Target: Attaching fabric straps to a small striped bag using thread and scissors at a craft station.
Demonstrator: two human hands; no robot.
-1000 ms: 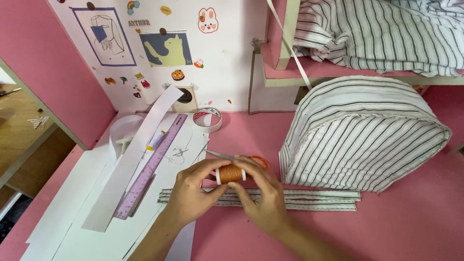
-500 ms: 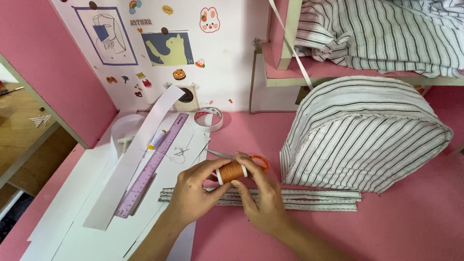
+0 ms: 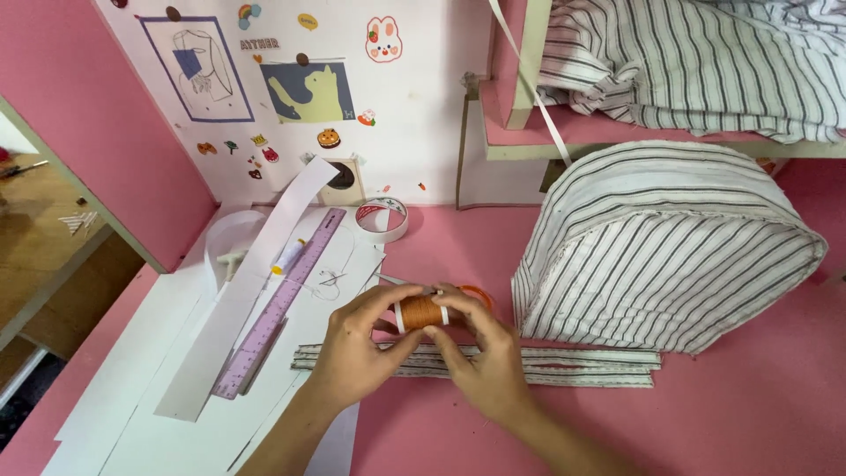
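The spool of orange thread (image 3: 421,312) is held horizontally between both hands, just above the pink table surface (image 3: 749,414). The left hand (image 3: 357,353) closes its thumb and fingers on the spool's left end; the right hand (image 3: 485,357) closes its fingertips on the right end and underside, so both grips are narrow and loaded with the same spool. Directly behind the spool, an orange-handled pair of scissors (image 3: 476,295) lies on the table, partly hidden by the right hand. Below the hands, 2 long folded strips of striped fabric (image 3: 582,366) lie side by side, running left to right. To the right stands a domed striped fabric piece (image 3: 661,247), touching the table and close to the strips. To the left, white paper sheets (image 3: 132,397) carry a purple ruler (image 3: 282,300) laid diagonally, a long white paper strip (image 3: 247,291) beside it, and a small yellow-and-white tube-shaped item (image 3: 288,256) at the ruler's edge. A roll of tape (image 3: 382,219) sits near the back wall. More striped cloth (image 3: 687,62) is piled on the pink shelf (image 3: 564,132) above
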